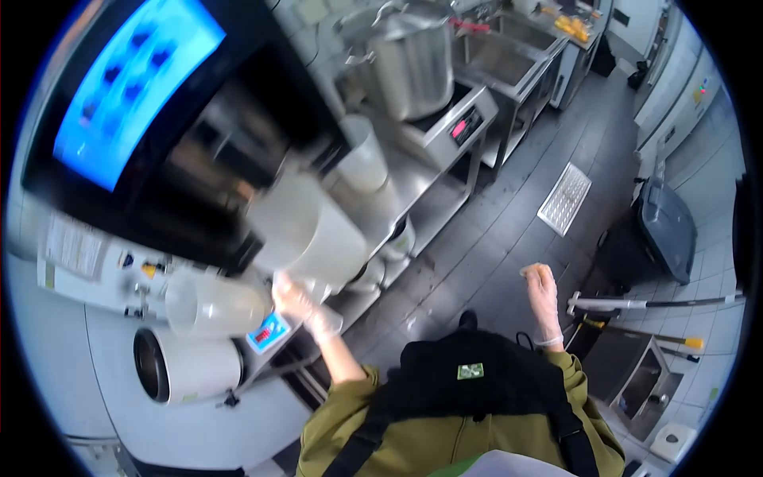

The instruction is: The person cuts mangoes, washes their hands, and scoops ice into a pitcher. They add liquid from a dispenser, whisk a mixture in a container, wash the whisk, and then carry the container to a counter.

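My left hand [297, 302], in a clear disposable glove, is closed at the lower edge of a large translucent plastic jug [322, 242]. The jug is tilted beneath the front of a black machine with a lit blue screen [139, 83]. Motion blurs the jug and the machine, and the hand hides the exact grip. Beside that hand stand another translucent jug [214, 304] and a small blue display with red digits [269, 331]. My right hand [544, 298], gloved too, hangs over the floor with its fingers curled together and nothing visible in them.
A large steel pot [409, 63] sits on an induction cooker [459, 123], with a white tub [362, 159] nearby. A white cylindrical vessel [203, 366] lies at lower left. To the right are a lidded grey bin [664, 226], a floor drain [566, 199] and a low sink [642, 385].
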`<action>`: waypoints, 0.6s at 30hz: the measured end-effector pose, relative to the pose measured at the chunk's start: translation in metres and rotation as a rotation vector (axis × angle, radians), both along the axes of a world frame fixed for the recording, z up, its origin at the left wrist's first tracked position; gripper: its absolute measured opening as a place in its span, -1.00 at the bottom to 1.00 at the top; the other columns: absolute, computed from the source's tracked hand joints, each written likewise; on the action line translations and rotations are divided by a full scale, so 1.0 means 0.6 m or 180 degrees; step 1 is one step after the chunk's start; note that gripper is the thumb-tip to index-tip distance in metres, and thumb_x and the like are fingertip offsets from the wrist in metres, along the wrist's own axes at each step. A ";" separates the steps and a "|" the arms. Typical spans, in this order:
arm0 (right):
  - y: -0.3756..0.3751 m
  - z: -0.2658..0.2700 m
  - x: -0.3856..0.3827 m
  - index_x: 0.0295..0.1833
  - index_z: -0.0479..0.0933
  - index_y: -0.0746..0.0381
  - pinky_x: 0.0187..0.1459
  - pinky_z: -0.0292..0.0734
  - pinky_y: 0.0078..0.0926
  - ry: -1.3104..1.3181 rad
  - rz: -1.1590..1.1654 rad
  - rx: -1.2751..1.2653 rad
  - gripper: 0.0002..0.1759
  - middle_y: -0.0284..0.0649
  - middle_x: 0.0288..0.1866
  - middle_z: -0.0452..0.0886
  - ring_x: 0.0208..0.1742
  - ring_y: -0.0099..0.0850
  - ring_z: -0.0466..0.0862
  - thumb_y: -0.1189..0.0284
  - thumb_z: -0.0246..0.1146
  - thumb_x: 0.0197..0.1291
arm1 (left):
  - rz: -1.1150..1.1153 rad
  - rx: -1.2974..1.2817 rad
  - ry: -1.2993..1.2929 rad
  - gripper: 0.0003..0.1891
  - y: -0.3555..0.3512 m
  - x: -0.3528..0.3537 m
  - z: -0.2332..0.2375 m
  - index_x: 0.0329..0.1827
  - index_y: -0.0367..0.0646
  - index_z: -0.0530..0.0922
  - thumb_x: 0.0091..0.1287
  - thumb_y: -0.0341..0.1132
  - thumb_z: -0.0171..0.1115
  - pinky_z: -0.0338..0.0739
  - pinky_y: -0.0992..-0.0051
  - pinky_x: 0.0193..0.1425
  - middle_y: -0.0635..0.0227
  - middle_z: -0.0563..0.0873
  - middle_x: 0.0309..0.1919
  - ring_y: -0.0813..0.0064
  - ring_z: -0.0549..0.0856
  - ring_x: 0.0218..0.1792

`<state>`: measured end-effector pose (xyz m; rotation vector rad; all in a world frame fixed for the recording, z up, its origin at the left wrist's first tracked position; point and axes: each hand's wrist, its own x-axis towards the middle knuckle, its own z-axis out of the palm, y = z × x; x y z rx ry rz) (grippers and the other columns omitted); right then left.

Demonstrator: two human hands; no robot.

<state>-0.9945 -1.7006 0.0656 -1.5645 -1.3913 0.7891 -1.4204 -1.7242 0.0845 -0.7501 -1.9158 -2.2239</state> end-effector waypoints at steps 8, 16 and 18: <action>0.447 0.142 0.081 -0.24 0.48 0.29 -0.20 0.44 -0.46 -0.0064 0.1078 0.1015 -0.90 -0.13 -0.32 0.47 -0.26 -0.22 0.54 0.50 0.08 0.21 | 0.0908 -0.0252 0.0804 -0.55 0.092 0.079 -0.053 -0.33 -0.21 0.53 0.37 0.03 -0.07 0.32 0.53 -0.41 0.47 0.43 -0.69 0.57 0.40 -0.59; 0.988 0.258 -0.009 -0.08 0.49 0.22 -0.21 0.43 -0.54 0.0498 0.1953 0.1819 -0.78 -0.27 -0.29 0.51 -0.29 -0.48 0.53 0.34 0.10 0.25 | 0.3860 -0.1226 0.0431 -0.67 0.122 0.134 -0.099 -0.01 -0.30 0.48 0.37 -0.19 0.09 0.53 0.34 -0.09 0.12 0.63 -0.15 0.26 0.62 -0.22; 1.102 0.313 -0.006 -0.02 0.46 0.22 -0.17 0.46 -0.51 0.1295 0.2069 0.0869 -0.66 -0.28 -0.22 0.54 -0.23 -0.45 0.55 0.21 0.14 0.23 | 0.4680 -0.1272 0.0632 -0.71 0.243 0.238 -0.052 0.03 -0.30 0.47 0.35 -0.28 0.14 0.55 0.37 -0.11 0.12 0.64 -0.14 0.23 0.62 -0.23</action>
